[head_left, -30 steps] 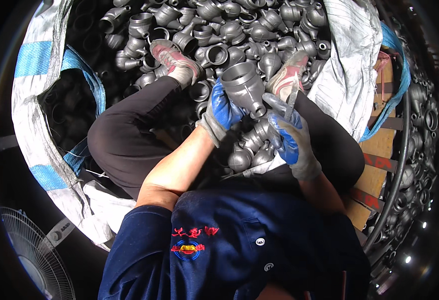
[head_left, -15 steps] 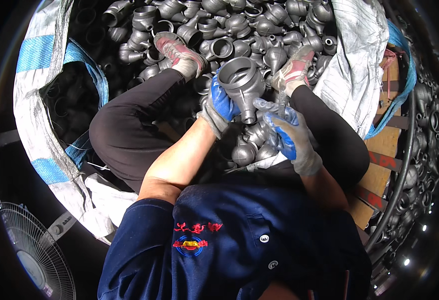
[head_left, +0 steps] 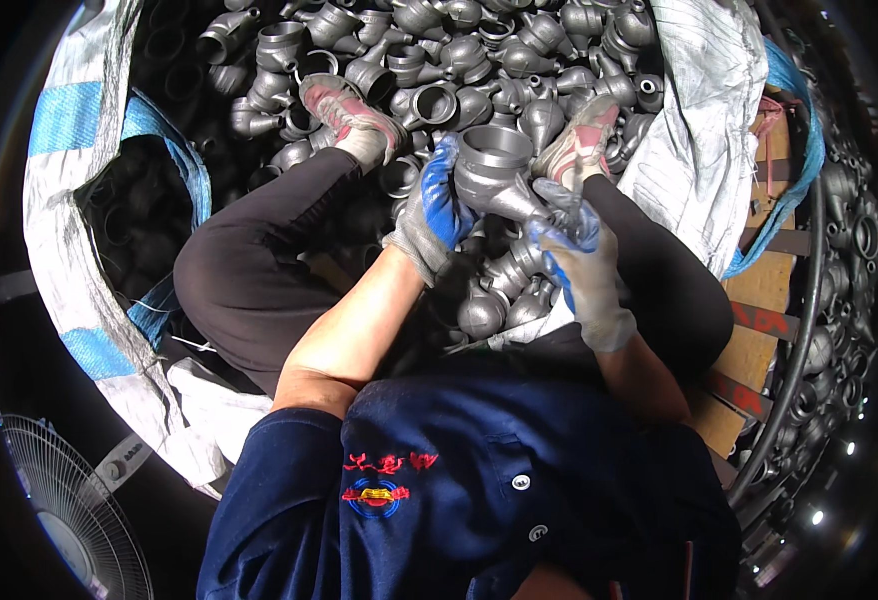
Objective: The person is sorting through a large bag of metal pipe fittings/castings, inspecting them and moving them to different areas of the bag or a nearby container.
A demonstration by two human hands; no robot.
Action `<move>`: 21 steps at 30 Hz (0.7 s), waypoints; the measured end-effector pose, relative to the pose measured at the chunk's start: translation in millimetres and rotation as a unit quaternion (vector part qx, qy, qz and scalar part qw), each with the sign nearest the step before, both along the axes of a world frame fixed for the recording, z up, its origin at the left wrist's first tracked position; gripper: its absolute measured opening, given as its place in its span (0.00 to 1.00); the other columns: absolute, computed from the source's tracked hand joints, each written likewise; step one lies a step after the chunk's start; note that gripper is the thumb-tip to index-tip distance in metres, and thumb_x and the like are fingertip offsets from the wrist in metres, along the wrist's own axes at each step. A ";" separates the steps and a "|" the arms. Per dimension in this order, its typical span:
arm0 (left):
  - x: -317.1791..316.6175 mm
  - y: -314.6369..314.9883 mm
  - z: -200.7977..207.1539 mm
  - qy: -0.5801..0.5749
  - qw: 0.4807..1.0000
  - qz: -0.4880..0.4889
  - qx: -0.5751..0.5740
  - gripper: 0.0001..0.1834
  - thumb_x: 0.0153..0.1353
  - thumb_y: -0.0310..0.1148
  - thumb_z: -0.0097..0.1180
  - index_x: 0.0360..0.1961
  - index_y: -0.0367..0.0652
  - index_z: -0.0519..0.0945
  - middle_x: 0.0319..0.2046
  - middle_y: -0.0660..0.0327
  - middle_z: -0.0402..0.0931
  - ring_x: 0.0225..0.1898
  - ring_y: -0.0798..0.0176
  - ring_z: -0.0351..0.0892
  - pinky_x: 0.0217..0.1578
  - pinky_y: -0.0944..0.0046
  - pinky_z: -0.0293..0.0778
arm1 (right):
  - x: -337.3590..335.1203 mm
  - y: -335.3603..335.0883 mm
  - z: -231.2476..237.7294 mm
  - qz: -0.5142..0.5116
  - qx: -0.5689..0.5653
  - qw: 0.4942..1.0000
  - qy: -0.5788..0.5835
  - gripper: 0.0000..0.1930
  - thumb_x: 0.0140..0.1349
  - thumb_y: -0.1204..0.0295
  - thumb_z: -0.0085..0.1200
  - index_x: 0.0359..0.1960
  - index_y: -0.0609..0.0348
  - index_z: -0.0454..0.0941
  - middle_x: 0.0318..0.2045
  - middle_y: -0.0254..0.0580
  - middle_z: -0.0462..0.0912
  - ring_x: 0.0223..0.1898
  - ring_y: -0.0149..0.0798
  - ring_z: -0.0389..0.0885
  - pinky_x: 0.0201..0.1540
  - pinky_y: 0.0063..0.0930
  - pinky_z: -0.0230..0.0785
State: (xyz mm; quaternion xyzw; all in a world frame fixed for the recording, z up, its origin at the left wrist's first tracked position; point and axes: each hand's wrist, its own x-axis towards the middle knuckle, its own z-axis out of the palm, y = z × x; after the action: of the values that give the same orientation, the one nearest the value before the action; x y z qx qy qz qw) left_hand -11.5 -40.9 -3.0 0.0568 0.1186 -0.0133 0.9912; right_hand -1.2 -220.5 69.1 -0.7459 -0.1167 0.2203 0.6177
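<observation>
Grey socketed casting [head_left: 494, 172] is mid-handling, held up between the legs: left hand [head_left: 436, 212] grips its body, right hand [head_left: 581, 262] curls round a thin blurred tool [head_left: 576, 190] near the spout. Loose castings [head_left: 469, 62] surround the feet; can't tell finished from unfinished.

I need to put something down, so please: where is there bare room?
Bare patches: the wooden boards at right, between the white bag and the black cable. Crowded: around both shoes and between the forearms, where grey castings lie.
</observation>
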 end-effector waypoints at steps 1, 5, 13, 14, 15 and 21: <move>0.4 1.0 -1.7 -0.002 1.000 0.000 0.001 0.21 0.69 0.40 0.37 0.56 0.36 0.64 0.53 0.50 0.69 0.52 0.53 0.72 0.56 0.52 0.69 | 3.0 0.1 1.1 -0.018 0.058 0.998 -0.004 0.20 0.55 0.82 0.56 0.51 0.66 0.72 0.43 0.39 0.79 0.42 0.26 0.76 0.45 0.19 0.71; 1.2 1.8 0.9 0.022 0.998 0.007 0.065 0.21 0.70 0.40 0.36 0.57 0.36 0.64 0.53 0.50 0.68 0.53 0.53 0.71 0.56 0.51 0.68 | 11.3 -8.6 -1.0 -0.049 0.098 0.992 0.068 0.17 0.57 0.83 0.52 0.50 0.67 0.73 0.44 0.39 0.78 0.43 0.27 0.76 0.49 0.20 0.68; 0.0 3.8 15.7 0.032 0.988 -0.007 0.149 0.18 0.70 0.39 0.38 0.53 0.39 0.68 0.48 0.57 0.73 0.47 0.62 0.75 0.50 0.61 0.72 | 11.2 -6.1 5.8 -0.067 0.146 0.982 0.102 0.15 0.60 0.81 0.48 0.50 0.68 0.73 0.44 0.40 0.77 0.42 0.26 0.75 0.47 0.18 0.68; -0.2 3.1 16.3 0.040 0.989 -0.012 0.142 0.18 0.70 0.39 0.36 0.53 0.40 0.68 0.48 0.57 0.73 0.47 0.62 0.75 0.50 0.62 0.72 | 11.0 -6.9 7.8 -0.069 0.152 0.981 0.102 0.15 0.60 0.81 0.48 0.50 0.68 0.73 0.44 0.39 0.78 0.42 0.26 0.75 0.46 0.18 0.68; -0.9 2.4 18.6 0.038 0.989 -0.013 0.143 0.18 0.70 0.39 0.36 0.53 0.40 0.68 0.48 0.57 0.73 0.47 0.62 0.75 0.50 0.62 0.72 | 11.3 -8.0 9.2 -0.072 0.159 0.979 0.102 0.15 0.60 0.81 0.49 0.50 0.68 0.73 0.43 0.39 0.78 0.41 0.26 0.75 0.46 0.18 0.68; -1.9 0.6 -3.8 0.047 0.990 -0.054 0.122 0.22 0.70 0.41 0.36 0.58 0.39 0.63 0.53 0.51 0.68 0.53 0.55 0.72 0.53 0.54 0.72 | 11.9 -8.9 6.1 -0.086 0.146 0.982 0.084 0.15 0.60 0.80 0.50 0.49 0.67 0.73 0.40 0.38 0.79 0.37 0.25 0.76 0.42 0.18 0.70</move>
State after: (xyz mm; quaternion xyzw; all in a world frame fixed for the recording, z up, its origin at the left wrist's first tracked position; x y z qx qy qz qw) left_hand -13.4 -40.3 -6.8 0.1831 0.1628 -0.0544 0.9680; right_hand 10.7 -229.4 75.2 -0.6339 -0.0305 0.2090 0.7440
